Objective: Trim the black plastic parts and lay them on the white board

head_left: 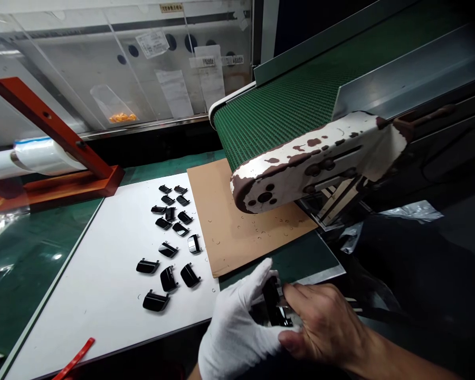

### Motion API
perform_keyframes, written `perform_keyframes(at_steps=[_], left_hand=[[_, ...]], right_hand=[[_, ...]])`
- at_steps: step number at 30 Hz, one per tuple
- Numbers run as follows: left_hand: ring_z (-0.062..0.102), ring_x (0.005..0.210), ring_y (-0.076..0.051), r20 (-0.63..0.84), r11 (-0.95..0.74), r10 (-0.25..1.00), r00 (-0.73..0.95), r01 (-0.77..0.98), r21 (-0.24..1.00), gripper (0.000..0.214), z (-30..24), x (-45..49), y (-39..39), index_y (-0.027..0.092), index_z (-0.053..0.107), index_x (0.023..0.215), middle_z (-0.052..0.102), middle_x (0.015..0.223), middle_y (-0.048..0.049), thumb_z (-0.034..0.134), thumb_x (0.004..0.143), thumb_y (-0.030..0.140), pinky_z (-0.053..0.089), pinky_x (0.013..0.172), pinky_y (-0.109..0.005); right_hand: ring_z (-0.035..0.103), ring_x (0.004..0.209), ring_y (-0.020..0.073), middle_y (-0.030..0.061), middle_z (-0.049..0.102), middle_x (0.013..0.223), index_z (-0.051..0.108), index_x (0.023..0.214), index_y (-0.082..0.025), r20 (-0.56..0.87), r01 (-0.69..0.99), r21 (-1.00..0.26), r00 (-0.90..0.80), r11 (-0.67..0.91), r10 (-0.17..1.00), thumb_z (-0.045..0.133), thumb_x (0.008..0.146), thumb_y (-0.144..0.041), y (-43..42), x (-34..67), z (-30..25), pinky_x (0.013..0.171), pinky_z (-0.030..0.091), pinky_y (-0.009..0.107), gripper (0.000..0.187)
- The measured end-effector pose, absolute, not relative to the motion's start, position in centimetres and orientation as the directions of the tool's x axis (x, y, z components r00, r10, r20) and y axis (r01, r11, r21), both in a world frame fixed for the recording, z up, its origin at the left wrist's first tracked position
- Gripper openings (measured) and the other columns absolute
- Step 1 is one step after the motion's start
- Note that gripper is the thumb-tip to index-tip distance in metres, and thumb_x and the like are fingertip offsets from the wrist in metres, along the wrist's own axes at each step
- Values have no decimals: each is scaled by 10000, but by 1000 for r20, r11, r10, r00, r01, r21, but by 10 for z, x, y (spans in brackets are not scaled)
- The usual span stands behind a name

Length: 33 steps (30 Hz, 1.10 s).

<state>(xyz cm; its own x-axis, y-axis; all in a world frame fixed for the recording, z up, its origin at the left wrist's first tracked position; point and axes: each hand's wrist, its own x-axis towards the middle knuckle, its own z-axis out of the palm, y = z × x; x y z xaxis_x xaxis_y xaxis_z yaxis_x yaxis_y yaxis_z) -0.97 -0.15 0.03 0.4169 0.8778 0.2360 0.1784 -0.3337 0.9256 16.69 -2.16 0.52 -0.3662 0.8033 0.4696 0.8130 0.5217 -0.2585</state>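
Note:
My left hand (pixel 237 322), in a white cotton glove, and my bare right hand (pixel 324 327) both grip a glossy black plastic part (pixel 275 303) at the front edge of the work surface. A small metal piece shows at the part's side, and my fingers hide much of it. Several similar black parts (pixel 168 249) lie scattered on a white sheet (pixel 103 274) to the left of my hands. A brown cardboard sheet (pixel 237 227) with tiny metal clips on it lies just beyond my hands.
A green mesh conveyor belt (pixel 285 116) overhangs the cardboard, its end covered by a stained white-and-brown guard (pixel 301 163). At left stand an orange-red stand (pixel 51 137) holding a film roll (pixel 43 157). A red strip (pixel 74 360) lies at the front. Transparent panels (pixel 103 63) stand behind.

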Motion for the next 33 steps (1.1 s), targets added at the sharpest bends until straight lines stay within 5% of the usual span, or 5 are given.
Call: perform_keyframes(at_steps=[14, 24, 33], left_hand=[[671, 1059, -164, 213, -233, 895, 391, 2, 973, 834, 7, -6, -1, 378, 524, 1326, 692, 1196, 68, 903, 598, 229, 505, 984, -210], [677, 1053, -182, 218, -247, 890, 400, 21, 969, 821, 3, -9, -1, 385, 513, 1343, 691, 1198, 39, 892, 621, 286, 522, 967, -231], [660, 1096, -269, 164, -202, 907, 387, 60, 977, 785, 3, -7, -2, 248, 544, 1340, 682, 1223, -67, 867, 640, 394, 520, 997, -343]], right_hand=[[625, 471, 268, 83, 613, 570, 637, 789, -102, 403, 853, -341, -247, 395, 881, 55, 789, -836, -23, 161, 24, 465, 386, 367, 937], [604, 425, 228, 51, 596, 513, 617, 677, -156, 413, 844, -326, -278, 426, 867, 32, 840, -784, -26, 161, 23, 441, 314, 349, 873], [566, 400, 185, 47, 561, 484, 582, 610, -165, 424, 833, -300, -320, 464, 847, 5, 906, -689, -24, 164, 17, 436, 264, 338, 834]])
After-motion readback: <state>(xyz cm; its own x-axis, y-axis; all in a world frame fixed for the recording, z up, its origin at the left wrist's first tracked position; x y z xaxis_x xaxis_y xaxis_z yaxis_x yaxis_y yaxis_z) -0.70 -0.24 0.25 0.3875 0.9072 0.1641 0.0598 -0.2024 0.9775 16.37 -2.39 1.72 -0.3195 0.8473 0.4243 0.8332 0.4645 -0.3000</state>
